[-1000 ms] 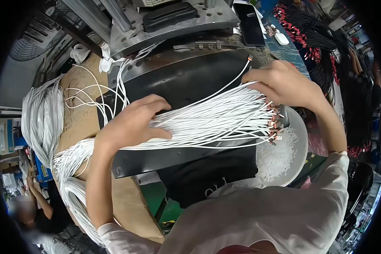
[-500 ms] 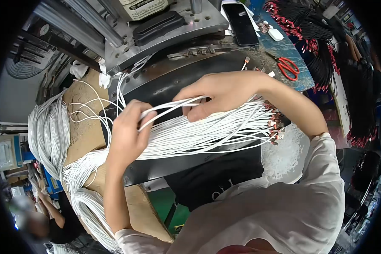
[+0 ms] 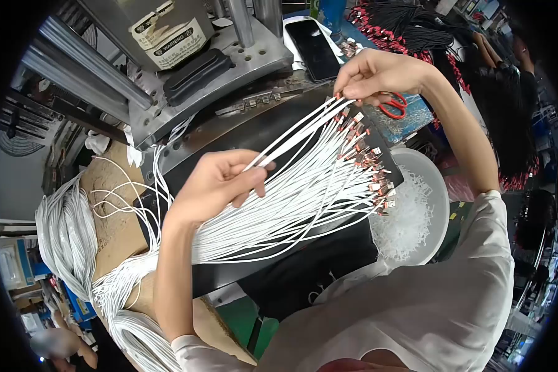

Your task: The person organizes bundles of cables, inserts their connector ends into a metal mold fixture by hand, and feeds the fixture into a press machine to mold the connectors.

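A few white USB cables (image 3: 296,132) are stretched between my hands above the work surface. My left hand (image 3: 223,183) pinches them at the lower left. At their upper right, my right hand (image 3: 381,77) has its fingers closed round the connector ends, which it partly hides. Below spreads a thick fan of white cables (image 3: 260,217), their USB plugs (image 3: 375,186) with orange-red parts pointing right. Behind my right hand lie red-handled pliers (image 3: 394,106), partly covered.
A metal press (image 3: 254,62) with upright posts stands at the back, beside a black phone (image 3: 313,49). A round tub (image 3: 439,204) of small clear pieces sits at right. Coiled white cables (image 3: 68,235) hang at left. Black cables (image 3: 415,28) lie far right. Another person (image 3: 68,347) is at lower left.
My right hand has moved right and up to the connector ends, drawing the held cables straight. My left hand has shifted slightly right and down. The camera view has turned a little.
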A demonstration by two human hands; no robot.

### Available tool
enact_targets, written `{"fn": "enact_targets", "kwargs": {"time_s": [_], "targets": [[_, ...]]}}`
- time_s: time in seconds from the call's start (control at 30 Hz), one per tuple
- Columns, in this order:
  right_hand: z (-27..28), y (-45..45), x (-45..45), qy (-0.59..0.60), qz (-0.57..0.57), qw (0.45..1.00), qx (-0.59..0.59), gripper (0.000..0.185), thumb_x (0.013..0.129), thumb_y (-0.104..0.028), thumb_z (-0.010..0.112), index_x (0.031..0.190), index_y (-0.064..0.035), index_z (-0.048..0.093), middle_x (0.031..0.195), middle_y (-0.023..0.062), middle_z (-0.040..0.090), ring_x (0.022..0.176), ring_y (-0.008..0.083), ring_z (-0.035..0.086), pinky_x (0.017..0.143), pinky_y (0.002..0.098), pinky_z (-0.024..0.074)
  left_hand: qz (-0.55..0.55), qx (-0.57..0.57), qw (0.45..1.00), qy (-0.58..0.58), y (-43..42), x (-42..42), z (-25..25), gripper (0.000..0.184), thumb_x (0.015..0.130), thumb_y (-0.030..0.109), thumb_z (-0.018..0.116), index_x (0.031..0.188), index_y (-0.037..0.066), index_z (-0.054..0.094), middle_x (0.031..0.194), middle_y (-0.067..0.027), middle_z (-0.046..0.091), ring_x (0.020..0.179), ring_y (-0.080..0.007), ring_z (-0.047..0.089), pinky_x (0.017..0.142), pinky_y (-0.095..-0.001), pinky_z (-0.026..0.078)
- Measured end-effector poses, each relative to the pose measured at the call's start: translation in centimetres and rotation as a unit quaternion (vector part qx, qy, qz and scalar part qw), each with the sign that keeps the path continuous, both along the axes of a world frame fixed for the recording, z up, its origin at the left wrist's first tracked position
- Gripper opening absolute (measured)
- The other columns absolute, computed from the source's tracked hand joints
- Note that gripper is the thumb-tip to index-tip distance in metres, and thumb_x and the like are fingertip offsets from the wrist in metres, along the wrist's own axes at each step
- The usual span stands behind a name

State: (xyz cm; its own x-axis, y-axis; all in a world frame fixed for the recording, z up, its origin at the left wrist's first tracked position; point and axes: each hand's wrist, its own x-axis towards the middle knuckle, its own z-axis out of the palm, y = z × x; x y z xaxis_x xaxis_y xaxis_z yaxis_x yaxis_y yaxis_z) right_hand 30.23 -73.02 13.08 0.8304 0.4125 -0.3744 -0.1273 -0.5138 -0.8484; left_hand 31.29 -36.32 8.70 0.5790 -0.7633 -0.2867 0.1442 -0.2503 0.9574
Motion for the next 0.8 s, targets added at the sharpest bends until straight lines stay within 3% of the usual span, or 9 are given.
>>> {"fn": "enact_targets", "kwargs": {"time_s": [0.13, 0.23, 0.27, 0.37, 0.43, 0.57, 0.63, 0.73, 0.8], "targets": [[-0.3, -1.6, 0.4, -0.078, 0.022, 0.997, 0.006, 0.022, 0.097, -0.016, 0.071, 0.107, 0.0036, 0.072, 0.083, 0.0069, 0.072, 0.062, 0.0091, 0.063, 0.053, 0.0217, 0.0486, -0.013, -0.066, 0.992, 0.102, -6.1, -0.9, -0.8, 0.028, 0.102, 0.015, 0.064, 0.118, -0.007, 0.067, 0.080, -0.0021, 0.065, 0.061, -0.0041, 0.046, 0.056, -0.0204, 0.038], [0.5, 1.5, -0.3, -0.024, 0.051, 0.997, -0.048, 0.021, 0.096, -0.014, 0.072, 0.106, 0.0036, 0.072, 0.082, 0.0070, 0.073, 0.066, 0.0090, 0.066, 0.057, 0.0221, 0.0506, 0.027, -0.140, 0.973, 0.181, -9.4, -2.5, -2.7, 0.030, 0.104, 0.020, 0.062, 0.119, -0.005, 0.066, 0.087, -0.0023, 0.064, 0.068, -0.0046, 0.048, 0.060, -0.0202, 0.039], [0.1, 1.5, 0.3, 0.005, 0.087, 0.995, -0.050, 0.026, 0.097, -0.022, 0.072, 0.107, 0.0024, 0.072, 0.090, 0.0076, 0.073, 0.081, 0.0086, 0.067, 0.069, 0.0257, 0.0533, 0.037, -0.157, 0.965, 0.205, -10.2, -3.1, -3.2, 0.030, 0.104, 0.021, 0.062, 0.119, -0.005, 0.066, 0.088, -0.0028, 0.064, 0.068, -0.0048, 0.048, 0.060, -0.0203, 0.039], [-5.1, 1.4, 3.2, -0.173, 0.024, 0.984, 0.011, 0.052, 0.101, -0.046, 0.064, 0.116, 0.0035, 0.068, 0.109, 0.0106, 0.071, 0.099, 0.0114, 0.064, 0.087, 0.0295, 0.0515, 0.074, -0.191, 0.952, 0.228, -11.5, -4.0, -4.3, 0.026, 0.104, 0.019, 0.062, 0.118, -0.003, 0.063, 0.095, -0.0072, 0.065, 0.068, -0.0066, 0.050, 0.060, -0.0211, 0.041], [-5.3, 5.7, 1.9, -0.110, 0.145, 0.981, 0.065, 0.076, 0.101, -0.066, 0.049, 0.129, 0.0025, 0.062, 0.122, 0.0115, 0.066, 0.108, 0.0136, 0.058, 0.096, 0.0311, 0.0462, 0.115, -0.211, 0.939, 0.248, -11.7, -3.7, -4.5, 0.023, 0.104, 0.017, 0.062, 0.116, -0.002, 0.062, 0.096, -0.0088, 0.065, 0.067, -0.0075, 0.051, 0.060, -0.0215, 0.041], [-7.3, 8.8, 4.2, -0.222, 0.095, 0.967, -0.077, 0.068, 0.108, -0.054, 0.040, 0.141, 0.0035, 0.053, 0.135, 0.0203, 0.060, 0.126, 0.0297, 0.056, 0.108, 0.0397, 0.0431, 0.126, -0.071, 0.983, 0.113, -6.7, -1.5, -4.3, 0.020, 0.106, 0.016, 0.058, 0.119, 0.000, 0.059, 0.097, -0.0089, 0.065, 0.063, -0.0080, 0.051, 0.054, -0.0229, 0.038], [-8.3, 9.4, 5.9, -0.310, 0.056, 0.912, -0.262, 0.059, 0.104, -0.042, 0.054, 0.141, 0.0032, 0.053, 0.137, 0.0257, 0.057, 0.133, 0.0396, 0.050, 0.113, 0.0439, 0.0370, 0.146, -0.087, 0.976, 0.135, -4.4, -1.4, -4.7, 0.024, 0.106, 0.017, 0.058, 0.122, 0.000, 0.059, 0.097, -0.0085, 0.066, 0.064, -0.0093, 0.055, 0.056, -0.0241, 0.044], [-10.5, 11.4, 5.9, -0.353, 0.014, 0.865, -0.357, 0.045, 0.097, -0.030, 0.066, 0.128, 0.0023, 0.060, 0.131, 0.0264, 0.058, 0.126, 0.0422, 0.054, 0.109, 0.0526, 0.0347, 0.166, -0.126, 0.966, 0.155, -3.3, -1.7, -4.9, 0.023, 0.107, 0.019, 0.057, 0.121, 0.002, 0.061, 0.100, -0.0079, 0.067, 0.070, -0.0117, 0.062, 0.066, -0.0273, 0.055], [-11.6, 12.1, 5.7, -0.377, -0.020, 0.868, -0.322, 0.036, 0.092, -0.021, 0.070, 0.118, 0.0027, 0.059, 0.129, 0.0274, 0.058, 0.117, 0.0444, 0.058, 0.097, 0.0535, 0.0442, 0.155, -0.164, 0.958, 0.176, -2.6, -1.5, -5.4, 0.020, 0.105, 0.016, 0.060, 0.119, 0.002, 0.063, 0.100, -0.0077, 0.069, 0.081, -0.0153, 0.070, 0.077, -0.0319, 0.063]]}}
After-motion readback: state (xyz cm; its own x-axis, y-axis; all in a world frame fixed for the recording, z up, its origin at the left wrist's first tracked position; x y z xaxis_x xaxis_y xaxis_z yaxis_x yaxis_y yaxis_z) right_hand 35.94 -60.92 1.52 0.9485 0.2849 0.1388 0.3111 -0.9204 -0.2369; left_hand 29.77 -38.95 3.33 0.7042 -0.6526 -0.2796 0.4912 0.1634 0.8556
